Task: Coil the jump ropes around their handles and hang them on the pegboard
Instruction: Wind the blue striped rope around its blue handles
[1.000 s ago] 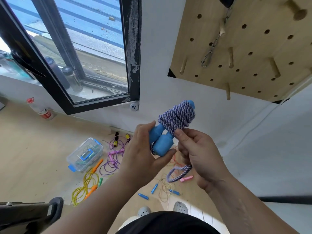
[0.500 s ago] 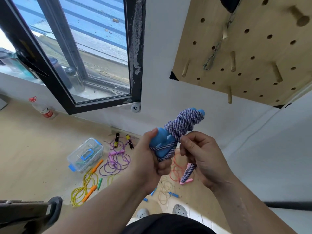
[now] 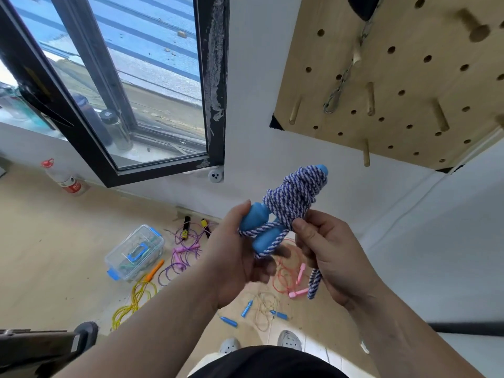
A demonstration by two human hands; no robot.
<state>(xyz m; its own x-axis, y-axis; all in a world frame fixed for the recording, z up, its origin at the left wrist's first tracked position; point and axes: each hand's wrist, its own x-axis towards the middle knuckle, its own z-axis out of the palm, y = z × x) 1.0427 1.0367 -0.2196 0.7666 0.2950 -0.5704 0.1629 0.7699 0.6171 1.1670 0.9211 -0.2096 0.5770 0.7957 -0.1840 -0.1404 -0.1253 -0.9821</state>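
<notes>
In front of the chest, the left hand (image 3: 234, 257) is curled round the blue handles (image 3: 255, 218) w/ the rope (image 3: 294, 197) wound on them. The right hand (image 3: 327, 249) pinches the loose end (image 3: 313, 282). The bundle points up & right at the pegboard (image 3: 409, 77). The peg (image 3: 366, 156) at its bottom edge is closest, on the right hand's side.

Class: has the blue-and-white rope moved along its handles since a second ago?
Yes: a turn of the blue-and-white rope now crosses the blue handles lower down, farther from the pegboard.

White wall (image 3: 253, 105), daylit black-framed window (image 3: 122, 77) at left, beige floor (image 3: 41, 241) below.
</notes>
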